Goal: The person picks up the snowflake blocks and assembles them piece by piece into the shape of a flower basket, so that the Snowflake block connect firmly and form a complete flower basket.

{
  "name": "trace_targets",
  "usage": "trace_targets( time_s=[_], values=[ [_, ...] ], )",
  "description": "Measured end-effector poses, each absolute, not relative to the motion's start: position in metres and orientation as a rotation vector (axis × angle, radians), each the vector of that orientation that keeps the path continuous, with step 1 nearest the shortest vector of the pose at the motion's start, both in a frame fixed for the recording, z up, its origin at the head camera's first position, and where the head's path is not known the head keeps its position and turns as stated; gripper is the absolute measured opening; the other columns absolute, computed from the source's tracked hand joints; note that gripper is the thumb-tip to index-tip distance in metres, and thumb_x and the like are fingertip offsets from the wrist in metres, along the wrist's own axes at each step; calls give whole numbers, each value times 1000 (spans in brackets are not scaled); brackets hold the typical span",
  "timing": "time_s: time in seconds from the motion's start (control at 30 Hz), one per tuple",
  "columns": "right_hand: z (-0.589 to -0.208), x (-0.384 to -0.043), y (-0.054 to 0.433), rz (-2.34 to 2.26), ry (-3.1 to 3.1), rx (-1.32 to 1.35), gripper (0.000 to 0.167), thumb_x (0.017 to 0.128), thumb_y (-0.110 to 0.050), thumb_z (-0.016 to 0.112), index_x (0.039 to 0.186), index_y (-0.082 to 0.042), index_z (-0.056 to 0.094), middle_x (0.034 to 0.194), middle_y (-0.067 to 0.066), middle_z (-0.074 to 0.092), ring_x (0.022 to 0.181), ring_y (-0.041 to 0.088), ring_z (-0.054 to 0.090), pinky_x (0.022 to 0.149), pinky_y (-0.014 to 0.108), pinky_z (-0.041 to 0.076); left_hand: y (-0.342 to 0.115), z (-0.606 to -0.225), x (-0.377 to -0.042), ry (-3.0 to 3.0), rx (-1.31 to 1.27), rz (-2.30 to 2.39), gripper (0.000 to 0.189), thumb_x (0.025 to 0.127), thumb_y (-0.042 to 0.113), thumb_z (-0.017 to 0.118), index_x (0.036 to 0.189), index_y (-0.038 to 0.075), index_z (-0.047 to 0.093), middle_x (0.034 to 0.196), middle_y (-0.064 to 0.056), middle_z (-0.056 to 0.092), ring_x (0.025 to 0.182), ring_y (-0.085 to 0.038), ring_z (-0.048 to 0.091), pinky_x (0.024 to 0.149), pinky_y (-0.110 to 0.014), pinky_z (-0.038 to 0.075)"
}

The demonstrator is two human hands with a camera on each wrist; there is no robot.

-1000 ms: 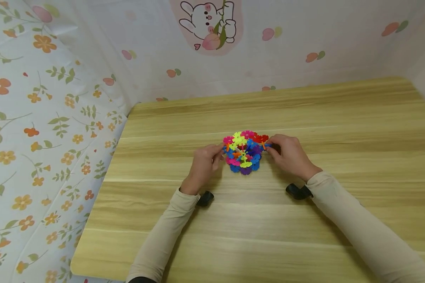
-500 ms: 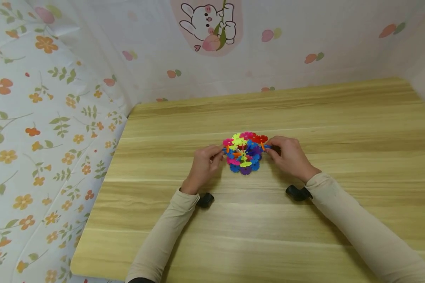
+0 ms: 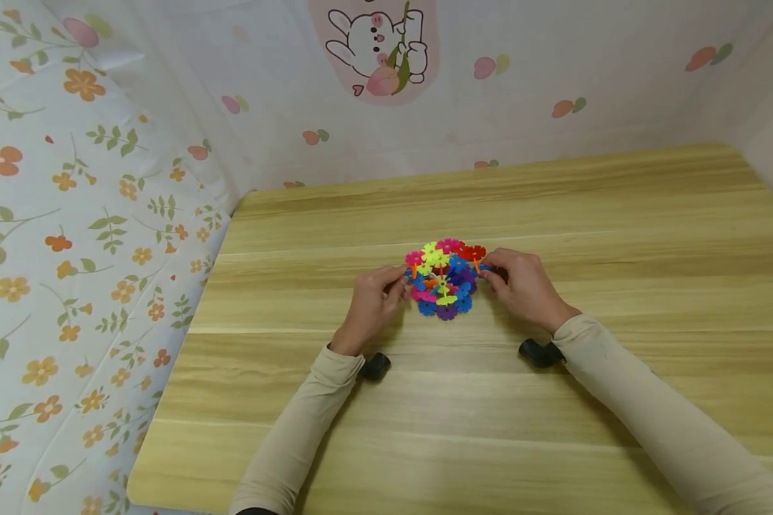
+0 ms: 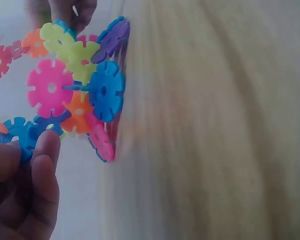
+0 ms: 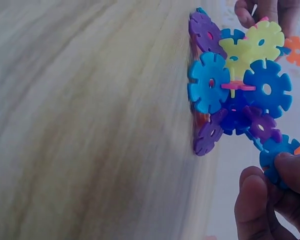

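Observation:
A colourful cluster of interlocked plastic snowflake discs [image 3: 446,300] stands on the wooden table, between my two hands. Pink, yellow, orange, purple and blue notched discs slot into each other in the left wrist view. My left hand [image 3: 372,300] pinches a blue disc [image 4: 21,135] at the cluster's left side between thumb and fingers. On the opposite side, my right hand [image 3: 525,287] pinches another blue disc [image 5: 277,159] with thumb and forefinger. Red discs [image 3: 472,252] form the far right part of the upper edge.
The wood-grain table [image 3: 438,429] reaches to a white curtain [image 3: 528,93] with a rabbit print at the back. A flowered cloth [image 3: 90,286] hangs on the left. Black wrist camera mounts [image 3: 541,352] sit under both sleeves, close to the tabletop.
Both hands keep their pinch on the discs and stay almost in place. The head view has shifted very slightly.

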State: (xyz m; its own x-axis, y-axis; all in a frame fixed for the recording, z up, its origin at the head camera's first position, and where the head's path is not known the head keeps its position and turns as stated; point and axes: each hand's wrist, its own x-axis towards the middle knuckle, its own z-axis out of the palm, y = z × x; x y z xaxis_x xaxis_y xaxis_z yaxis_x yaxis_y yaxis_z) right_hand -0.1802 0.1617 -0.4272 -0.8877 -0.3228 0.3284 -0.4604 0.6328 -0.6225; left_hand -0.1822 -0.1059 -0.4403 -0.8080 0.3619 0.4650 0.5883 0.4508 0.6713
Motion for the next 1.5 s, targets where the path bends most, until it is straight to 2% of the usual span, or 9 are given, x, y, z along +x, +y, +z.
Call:
trace_targets(
  time_s=[0.13, 0.27, 0.43, 0.63, 0.83, 0.97, 1.1, 1.37, 1.5],
  values=[
    [-426, -181, 161, 1074, -2676, 660, 5, 92, 2, 65, 91, 1, 69, 88, 12, 68, 71, 21, 56, 65, 35, 49, -106, -441, -183, -2452, -815, -1283, 24, 93, -9, 59, 115, -13, 67, 82, -20, 72, 64, -25, 70, 57, -23, 56],
    [-424, -182, 163, 1081, -2732, 630, 6, 93, 1, 64, 96, 2, 69, 93, 14, 68, 74, 23, 59, 67, 37, 51, -109, -440, -183, -2500, -776, -1237, 23, 95, -4, 60, 116, -11, 68, 85, -18, 74, 71, -24, 72, 61, -28, 58],
    [-422, -181, 167, 1154, -2835, 571, 13, 93, -4, 67, 105, 1, 67, 88, 12, 68, 73, 21, 61, 65, 32, 52, -111, -441, -181, -2616, -700, -1236, 29, 96, 3, 62, 123, -7, 65, 92, -17, 75, 81, -24, 73, 70, -31, 60],
    [-425, -180, 171, 1496, -2860, 464, 31, 92, -4, 69, 119, 4, 56, 98, 18, 66, 73, 21, 64, 57, 26, 52, -112, -441, -178, -2679, -619, -1495, 51, 87, 1, 72, 134, -5, 54, 103, -19, 73, 91, -28, 73, 75, -29, 59],
    [-423, -181, 171, 2037, -2817, 269, 48, 93, -5, 67, 133, 6, 44, 112, 26, 65, 77, 21, 67, 65, 31, 57, -107, -438, -178, -2677, -506, -1904, 74, 80, 0, 79, 144, -2, 43, 110, -22, 70, 90, -28, 71, 79, -32, 59],
    [-425, -183, 170, 2163, -2796, 203, 54, 94, -6, 65, 139, 8, 39, 107, 23, 69, 79, 21, 69, 70, 31, 59, -102, -437, -178, -2671, -450, -2033, 78, 80, -7, 76, 148, -5, 36, 114, -26, 67, 88, -23, 69, 81, -30, 58],
    [-428, -183, 169, 2247, -2740, 165, 55, 94, -4, 64, 140, 8, 37, 101, 17, 71, 81, 19, 70, 71, 30, 59, -99, -436, -178, -2664, -436, -2050, 80, 81, -9, 75, 149, -7, 33, 115, -29, 65, 89, -24, 68, 82, -29, 57],
    [-432, -180, 167, 2461, -2588, 106, 56, 90, 5, 64, 138, 6, 36, 89, -2, 69, 74, 14, 67, 68, 28, 57, -98, -438, -180, -2675, -386, -2053, 80, 81, -4, 77, 149, -5, 35, 112, -26, 68, 86, -19, 68, 76, -25, 55],
    [-428, -183, 169, 2483, -2569, 134, 57, 91, 6, 63, 140, 7, 34, 89, -3, 68, 74, 14, 66, 70, 28, 57, -94, -436, -184, -2693, -351, -2056, 80, 81, -3, 77, 149, -2, 36, 113, -24, 68, 90, -20, 68, 78, -24, 55]
  ],
)
